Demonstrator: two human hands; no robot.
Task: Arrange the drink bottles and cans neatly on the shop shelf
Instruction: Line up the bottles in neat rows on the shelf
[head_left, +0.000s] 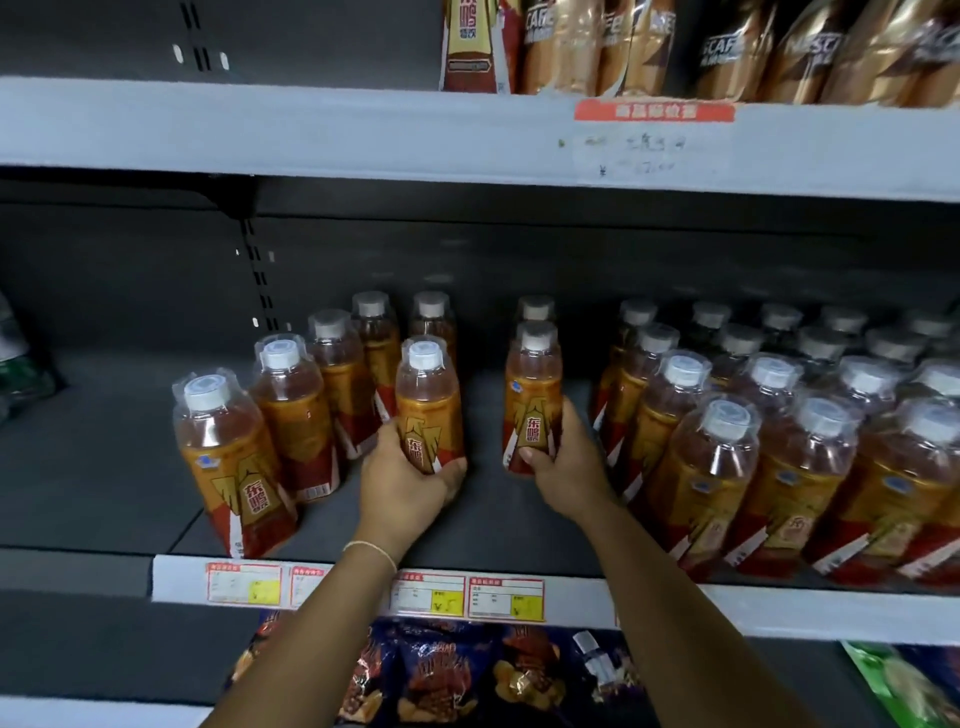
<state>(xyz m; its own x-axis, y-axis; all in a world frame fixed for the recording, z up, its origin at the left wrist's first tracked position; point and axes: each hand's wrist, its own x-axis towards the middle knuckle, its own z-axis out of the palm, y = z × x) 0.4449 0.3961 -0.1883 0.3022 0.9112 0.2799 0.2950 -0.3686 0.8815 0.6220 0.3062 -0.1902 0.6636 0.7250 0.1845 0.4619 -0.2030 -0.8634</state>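
On the dark shelf (104, 467), left grip (405, 483) wraps one bottle (428, 400) low down, right grip (566, 467) another bottle (535, 384).

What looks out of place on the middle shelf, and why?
The middle shelf is unevenly stocked: the right block of bottles stands in tight rows, while the left bottles trail back in one loose diagonal line. Bare shelf lies between, where the left hand grips the centre-left bottle and the right hand the centre-right bottle.
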